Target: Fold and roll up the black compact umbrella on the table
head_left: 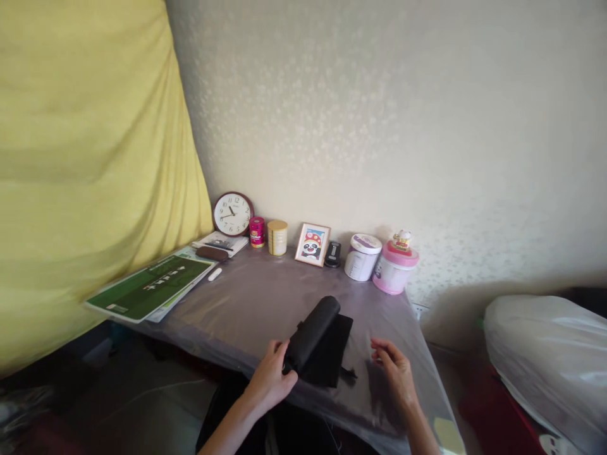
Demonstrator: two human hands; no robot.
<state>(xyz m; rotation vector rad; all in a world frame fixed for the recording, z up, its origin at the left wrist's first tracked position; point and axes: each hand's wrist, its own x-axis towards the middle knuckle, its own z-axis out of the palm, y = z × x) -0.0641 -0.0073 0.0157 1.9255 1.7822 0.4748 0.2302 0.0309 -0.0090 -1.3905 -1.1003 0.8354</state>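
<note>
One grip firm: left hand point(271, 378) curled round near end of black roll point(313, 335), at front of bench point(237, 291). Right hand point(393, 370) slack, fingers half-curled, nothing seen in it, apart from roll. Roll's long axis runs away from left hand, slanting right. Black flap point(334, 354) spreads along roll's right side; small strap point(349, 375) juts from it, right hand nearer.
</note>
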